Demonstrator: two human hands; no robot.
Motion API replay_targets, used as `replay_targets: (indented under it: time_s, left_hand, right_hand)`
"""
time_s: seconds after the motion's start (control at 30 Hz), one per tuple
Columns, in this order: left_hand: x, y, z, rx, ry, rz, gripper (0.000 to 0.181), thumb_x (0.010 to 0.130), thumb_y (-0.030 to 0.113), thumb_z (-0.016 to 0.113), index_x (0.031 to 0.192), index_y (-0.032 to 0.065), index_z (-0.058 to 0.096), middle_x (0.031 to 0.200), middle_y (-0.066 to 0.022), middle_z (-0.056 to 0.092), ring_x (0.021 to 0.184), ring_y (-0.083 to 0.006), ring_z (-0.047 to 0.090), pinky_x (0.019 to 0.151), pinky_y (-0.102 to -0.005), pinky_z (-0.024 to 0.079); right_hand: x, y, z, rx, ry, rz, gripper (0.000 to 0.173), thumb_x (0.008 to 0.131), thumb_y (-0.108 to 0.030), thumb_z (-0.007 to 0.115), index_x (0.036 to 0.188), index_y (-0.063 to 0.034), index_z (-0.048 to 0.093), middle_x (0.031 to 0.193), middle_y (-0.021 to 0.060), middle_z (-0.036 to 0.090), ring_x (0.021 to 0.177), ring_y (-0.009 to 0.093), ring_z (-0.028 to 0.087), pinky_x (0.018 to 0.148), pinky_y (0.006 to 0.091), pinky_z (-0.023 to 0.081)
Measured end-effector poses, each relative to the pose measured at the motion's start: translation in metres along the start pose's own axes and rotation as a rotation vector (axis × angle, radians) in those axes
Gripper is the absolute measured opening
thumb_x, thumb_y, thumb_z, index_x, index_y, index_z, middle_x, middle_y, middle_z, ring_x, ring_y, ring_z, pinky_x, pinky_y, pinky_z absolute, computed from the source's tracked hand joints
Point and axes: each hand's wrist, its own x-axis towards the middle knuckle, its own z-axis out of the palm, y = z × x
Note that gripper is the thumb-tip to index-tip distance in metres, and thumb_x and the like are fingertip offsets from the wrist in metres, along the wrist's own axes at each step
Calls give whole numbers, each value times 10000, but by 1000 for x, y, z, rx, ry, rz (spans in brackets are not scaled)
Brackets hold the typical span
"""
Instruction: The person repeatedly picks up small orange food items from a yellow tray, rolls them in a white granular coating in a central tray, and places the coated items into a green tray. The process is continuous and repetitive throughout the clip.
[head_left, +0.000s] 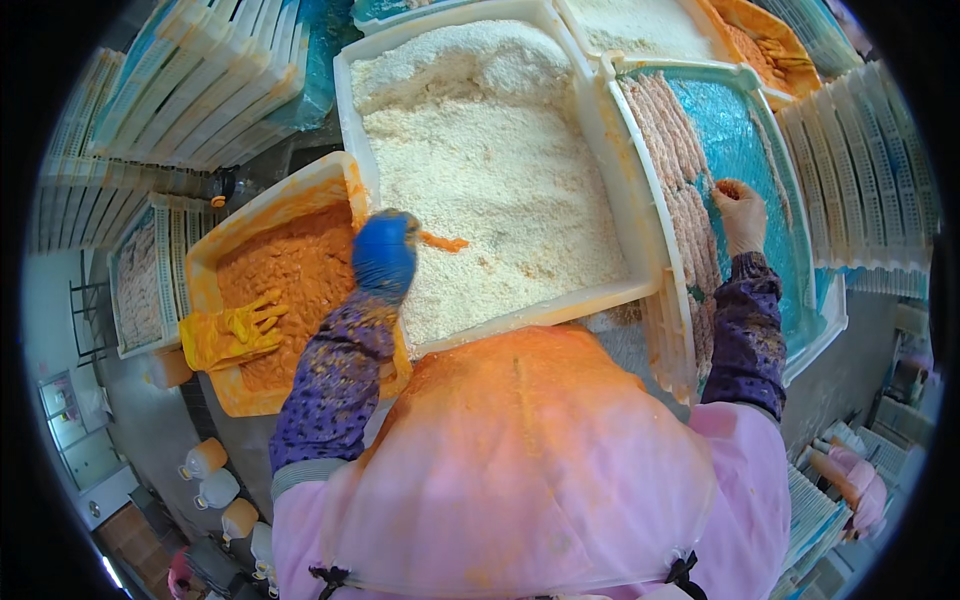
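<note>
My left hand (385, 251), in a blue glove, is above the near left side of a white tub (628, 225) of pale breadcrumbs (487, 172). Its fingers are closed around one end of an orange, batter-coated meat strip (444, 241), whose free end reaches over the crumbs. On the right, my right hand (741, 219), in a pale glove, is over a tray lined with blue plastic film (720, 112). Its fingers curl beside rows of crumbed strips (679, 172). A reddish-brown patch shows inside the curl; whether something is held there is unclear.
An orange-stained tub (199, 259) of orange battered meat (285, 262) is at left, a yellow rubber glove (232, 330) over its rim. Stacked trays (217, 82) rise at left and more trays (855, 172) at right. Jugs (217, 487) stand on the floor. Another person (862, 487) is at lower right.
</note>
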Motion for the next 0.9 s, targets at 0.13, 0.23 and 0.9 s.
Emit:
replay_targets:
  time_s: [0.13, 0.23, 0.9]
  left_hand:
    - [-27, -57, -31, -706, 349, -333, 140, 861, 99, 673, 965, 28, 734, 913, -111, 711, 901, -251, 694, 817, -372, 552]
    - [-111, -185, -13, -438, -56, -553, 222, 858, 189, 685, 1014, 40, 738, 956, -159, 720, 944, -310, 694, 835, -413, 547]
    - [-135, -89, -73, 48, -903, -212, 397, 762, 263, 780, 1072, 20, 726, 958, -205, 710, 935, -362, 705, 814, -457, 544]
  right_hand:
    - [1, 16, -5, 201, -46, 36, 270, 937, -219, 721, 1105, -10, 760, 998, 73, 759, 872, 154, 675, 799, 306, 533]
    - [23, 38, -3, 406, -88, 90, 326, 995, -272, 661, 1130, 14, 741, 980, 58, 736, 829, 137, 628, 781, 304, 508]
    - [-164, -151, 159, -149, -977, -596, 312, 990, -309, 618, 1214, -114, 714, 1210, 181, 701, 1112, 289, 678, 958, 389, 523]
